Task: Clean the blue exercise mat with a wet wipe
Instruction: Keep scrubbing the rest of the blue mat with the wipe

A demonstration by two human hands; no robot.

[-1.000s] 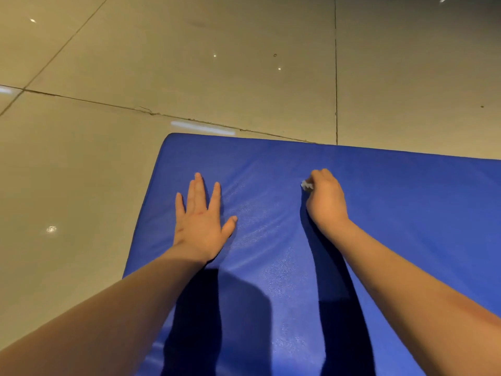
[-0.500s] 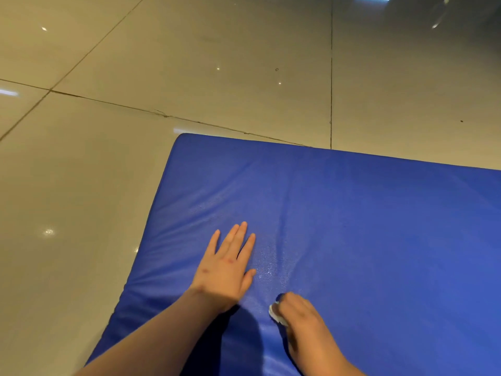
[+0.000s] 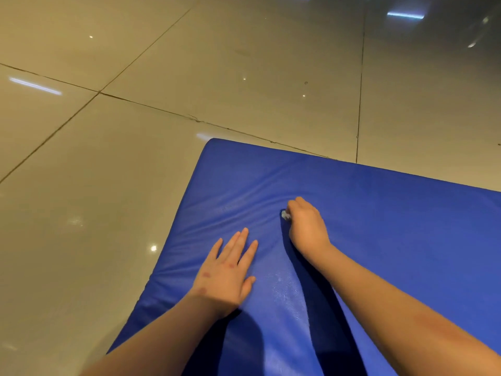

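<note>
Blue mat (image 3: 379, 240) is being wiped: right hand (image 3: 307, 226) is gripping a small wet wipe (image 3: 285, 215), left hand (image 3: 226, 272) is bracing with fingers (image 3: 238, 245) flat. Next, probably unwiped areas.

Glossy beige tile floor (image 3: 135, 185) w/ dark grout, light reflections.

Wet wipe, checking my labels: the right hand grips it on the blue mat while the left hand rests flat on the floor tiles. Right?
Not quite. The head view shows the left hand flat on the blue mat, not on the floor tiles. The right hand does grip the wet wipe on the mat.
</note>
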